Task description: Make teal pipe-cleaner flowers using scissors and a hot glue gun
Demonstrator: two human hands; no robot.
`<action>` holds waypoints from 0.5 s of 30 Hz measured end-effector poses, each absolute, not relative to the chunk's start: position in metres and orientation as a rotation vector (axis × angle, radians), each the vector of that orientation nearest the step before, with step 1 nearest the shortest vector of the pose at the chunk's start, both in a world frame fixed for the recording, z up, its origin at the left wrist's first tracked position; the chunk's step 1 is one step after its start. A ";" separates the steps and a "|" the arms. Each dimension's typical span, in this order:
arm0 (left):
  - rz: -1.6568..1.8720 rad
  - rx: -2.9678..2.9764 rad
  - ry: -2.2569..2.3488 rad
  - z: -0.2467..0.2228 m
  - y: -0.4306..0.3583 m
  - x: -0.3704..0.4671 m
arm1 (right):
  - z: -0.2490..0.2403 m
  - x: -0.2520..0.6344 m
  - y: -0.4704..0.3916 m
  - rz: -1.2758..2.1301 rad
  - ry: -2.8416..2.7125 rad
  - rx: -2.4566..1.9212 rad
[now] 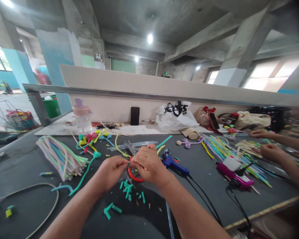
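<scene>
My left hand [114, 170] is closed in a pinch, its fingertips meeting those of my right hand [149, 164] above the dark table. Between them is something small and greenish, too small to make out. Red-handled scissors [135, 176] lie just beneath my hands, blades pointing away and partly covered by my right hand. Short teal pieces [127, 190] are scattered nearer to me, with a few more [112, 209] below. To the right of my right hand rests a blue glue gun [175, 165]. A teal fuzzy stem with a knotted end [96, 154] lies left of my left hand.
A bundle of pastel stems [62, 156] lies left. Behind stand a bottle [82, 116], a black phone [135, 116] and a white bag [176, 116]. At right are a magenta glue gun [235, 176], cords and another person's hands [271, 151].
</scene>
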State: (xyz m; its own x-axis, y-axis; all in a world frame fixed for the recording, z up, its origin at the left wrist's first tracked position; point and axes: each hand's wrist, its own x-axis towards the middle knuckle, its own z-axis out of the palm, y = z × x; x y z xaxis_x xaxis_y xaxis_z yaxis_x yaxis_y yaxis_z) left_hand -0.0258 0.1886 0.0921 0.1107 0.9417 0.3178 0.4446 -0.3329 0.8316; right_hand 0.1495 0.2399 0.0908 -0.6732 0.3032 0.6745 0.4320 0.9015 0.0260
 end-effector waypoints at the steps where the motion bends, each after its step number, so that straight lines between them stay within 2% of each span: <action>1: 1.140 1.819 1.327 0.092 0.188 -0.026 | 0.091 0.150 0.241 -0.206 -2.358 -0.519; 8: 0.900 1.531 1.076 0.086 0.188 -0.031 | 0.094 0.150 0.245 0.023 -2.264 -0.385; 15: 1.054 1.170 0.848 0.085 0.182 -0.027 | 0.095 0.148 0.245 0.100 -2.158 -0.306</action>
State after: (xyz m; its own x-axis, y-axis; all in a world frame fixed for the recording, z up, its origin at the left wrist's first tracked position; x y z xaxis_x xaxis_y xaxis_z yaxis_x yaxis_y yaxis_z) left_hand -0.0265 0.1820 0.0855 0.3049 0.9524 0.0059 -0.1983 0.0574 0.9785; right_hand 0.1481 0.2451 0.0949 -0.5426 0.2558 0.8001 0.1809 0.9657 -0.1861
